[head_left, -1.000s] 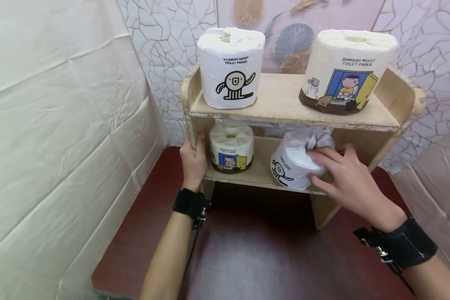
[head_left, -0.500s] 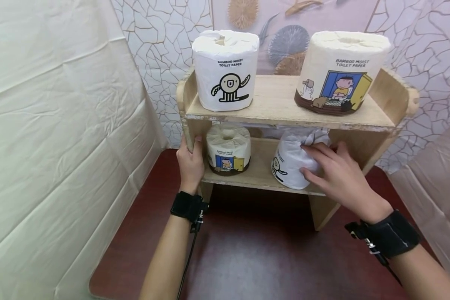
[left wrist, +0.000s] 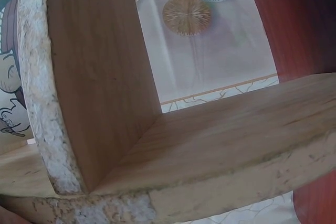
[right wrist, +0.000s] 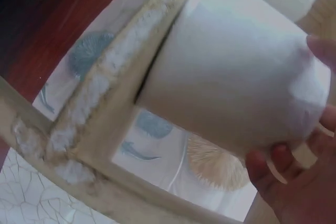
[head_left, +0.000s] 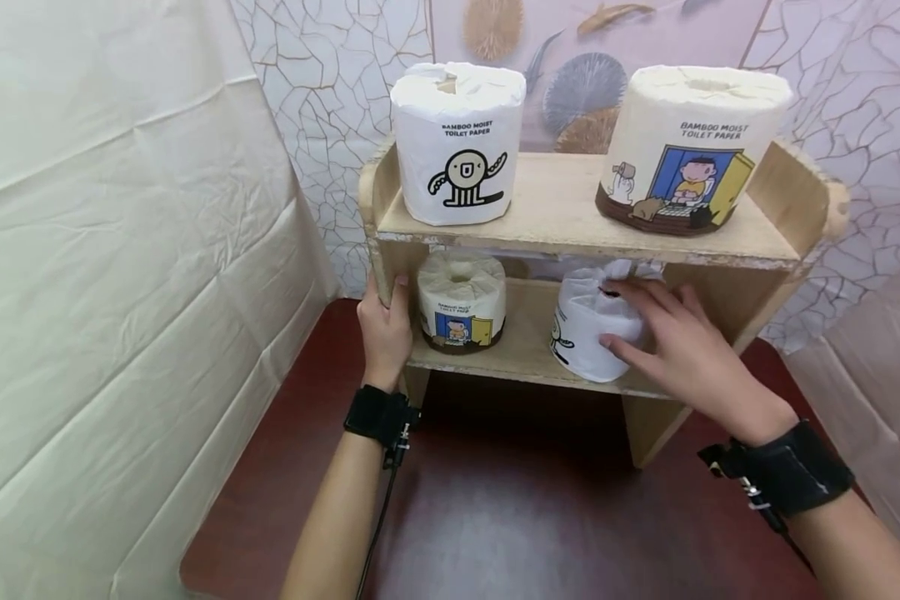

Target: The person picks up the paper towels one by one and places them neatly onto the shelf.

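Observation:
On the lower right of a small wooden shelf (head_left: 525, 358), a white wrapped toilet paper roll (head_left: 591, 337) stands upright, its black cartoon figure turned toward the left. My right hand (head_left: 678, 346) holds this roll from the right, thumb at the front and fingers over the top. In the right wrist view the fingertips (right wrist: 257, 166) curl at one end of the white roll (right wrist: 236, 66). My left hand (head_left: 386, 325) grips the shelf's left side panel (head_left: 381, 258), thumb on the inner face. Next to it sits a cream toilet paper roll (head_left: 462, 292).
The upper board carries a white roll (head_left: 457, 150) at left and a cream roll (head_left: 690, 150) at right. The shelf stands on a dark red table (head_left: 510, 517). Pale cloth (head_left: 120, 292) hangs at the left, and a patterned wall (head_left: 330, 108) closes the back.
The white roll in my right hand has gone from tilted to upright on the lower board, its printed figure turning farther left. My left hand keeps its hold on the side panel.

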### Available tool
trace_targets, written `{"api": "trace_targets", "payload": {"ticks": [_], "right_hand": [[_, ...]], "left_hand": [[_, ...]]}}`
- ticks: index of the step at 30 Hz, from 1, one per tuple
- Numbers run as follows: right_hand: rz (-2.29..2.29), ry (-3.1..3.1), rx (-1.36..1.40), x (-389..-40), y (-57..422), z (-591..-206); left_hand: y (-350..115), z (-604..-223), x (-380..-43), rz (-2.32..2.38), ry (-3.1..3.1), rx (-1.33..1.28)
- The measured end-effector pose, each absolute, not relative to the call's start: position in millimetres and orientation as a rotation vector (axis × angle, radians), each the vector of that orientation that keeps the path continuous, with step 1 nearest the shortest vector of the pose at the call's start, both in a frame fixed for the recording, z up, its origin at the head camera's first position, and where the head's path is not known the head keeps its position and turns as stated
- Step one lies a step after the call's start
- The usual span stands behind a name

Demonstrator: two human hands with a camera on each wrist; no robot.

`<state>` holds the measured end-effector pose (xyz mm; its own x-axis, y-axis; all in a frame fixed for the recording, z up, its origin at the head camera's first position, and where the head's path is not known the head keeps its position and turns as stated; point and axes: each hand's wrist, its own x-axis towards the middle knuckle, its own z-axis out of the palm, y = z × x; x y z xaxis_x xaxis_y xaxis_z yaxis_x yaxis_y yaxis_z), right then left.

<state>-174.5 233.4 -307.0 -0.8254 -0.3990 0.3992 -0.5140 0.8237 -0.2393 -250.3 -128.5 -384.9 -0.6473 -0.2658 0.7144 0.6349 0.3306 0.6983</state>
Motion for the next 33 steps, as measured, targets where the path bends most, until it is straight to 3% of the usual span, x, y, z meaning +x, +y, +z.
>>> {"api": "trace_targets", "payload": {"ticks": [9, 33], "right_hand": [[0.696, -2.559, 0.667, -172.0, 248.2, -294.8], [0.699, -2.680, 0.738, -178.0, 250.1, -307.5]], "left_hand": [[-128.9, -374.4, -255.1, -1.435, -1.778, -0.344], [-127.2, -383.8, -250.7, -1.456, -1.789, -0.335]]}}
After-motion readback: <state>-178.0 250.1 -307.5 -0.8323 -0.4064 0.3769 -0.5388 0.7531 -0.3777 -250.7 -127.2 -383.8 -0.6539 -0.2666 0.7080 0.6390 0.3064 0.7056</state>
